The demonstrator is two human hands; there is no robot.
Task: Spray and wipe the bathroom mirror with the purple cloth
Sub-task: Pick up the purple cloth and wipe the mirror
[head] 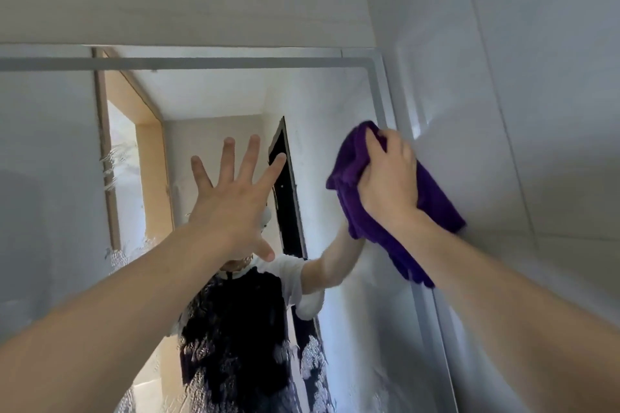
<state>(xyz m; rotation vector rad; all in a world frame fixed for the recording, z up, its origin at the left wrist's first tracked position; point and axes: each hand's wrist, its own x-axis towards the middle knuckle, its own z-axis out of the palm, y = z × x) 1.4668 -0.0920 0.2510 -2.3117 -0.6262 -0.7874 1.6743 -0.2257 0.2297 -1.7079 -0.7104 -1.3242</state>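
Head view: bunched purple cloth in right hand against mirror.

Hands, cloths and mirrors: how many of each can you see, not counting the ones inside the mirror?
Hands: 2, left hand with fingers spread, right hand gripping the cloth
Cloths: 1, purple cloth
Mirrors: 1, mirror
Total: 4
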